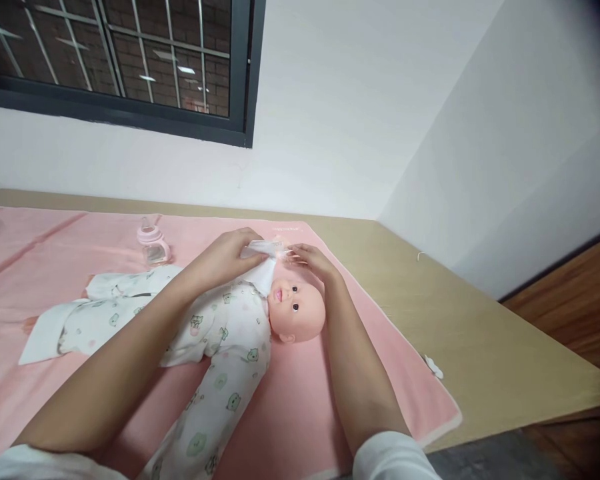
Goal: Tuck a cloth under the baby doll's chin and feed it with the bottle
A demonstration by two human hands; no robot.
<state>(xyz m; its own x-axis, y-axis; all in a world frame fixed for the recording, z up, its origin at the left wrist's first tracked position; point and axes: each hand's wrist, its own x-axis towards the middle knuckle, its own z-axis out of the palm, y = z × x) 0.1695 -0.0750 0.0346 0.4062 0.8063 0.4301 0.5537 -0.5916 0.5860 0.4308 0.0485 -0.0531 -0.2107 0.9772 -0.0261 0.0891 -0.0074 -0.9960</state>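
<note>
A baby doll [300,312] lies on its back with its head to the right, dressed in white clothes [225,320] printed with green animals. Beside its far shoulder, plain white cloth [261,272] is raised; whether it is a sleeve or a separate piece cannot be told. My left hand [227,257] is closed on this cloth, thumb towards me and fingers behind. From the right, my right hand [314,260] reaches past the doll's head, its bent fingertips pinching the cloth's right end. A pinkish patch shows behind the cloth, too small to make out.
A pink blanket [290,407] lies under the doll on a tan surface [380,287]. Behind the doll's legs stands a pink baby bottle [153,241]. A small white object [433,366] is at the blanket's right edge. White walls and a barred window [130,60] are beyond.
</note>
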